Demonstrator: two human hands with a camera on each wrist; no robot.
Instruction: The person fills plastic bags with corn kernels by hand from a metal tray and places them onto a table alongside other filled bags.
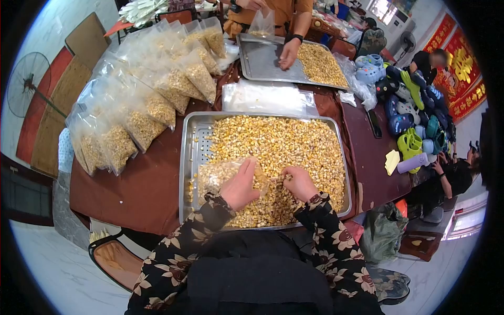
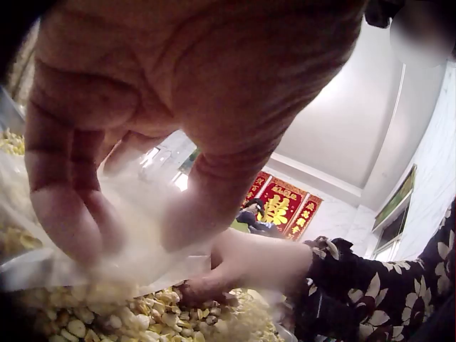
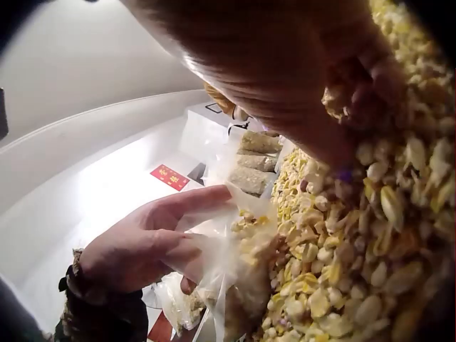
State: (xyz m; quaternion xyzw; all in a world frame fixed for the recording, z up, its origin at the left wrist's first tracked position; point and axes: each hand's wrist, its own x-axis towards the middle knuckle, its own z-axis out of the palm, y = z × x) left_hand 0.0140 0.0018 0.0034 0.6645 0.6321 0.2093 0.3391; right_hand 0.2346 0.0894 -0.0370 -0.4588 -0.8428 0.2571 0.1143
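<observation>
Filled bags (image 1: 142,126) crowd left of the tray (image 1: 185,173), shoes (image 1: 412,100) right, another tray (image 1: 257,59) beyond. Within it, among kernels (image 1: 294,142), the left hand (image 1: 240,187) pinches a part-filled bag (image 1: 210,176); the right hand (image 1: 301,185) curls round kernels.

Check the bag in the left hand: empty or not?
Not empty: kernels show through the clear plastic of the bag by the left hand. Exact fill: cannot tell.
</observation>
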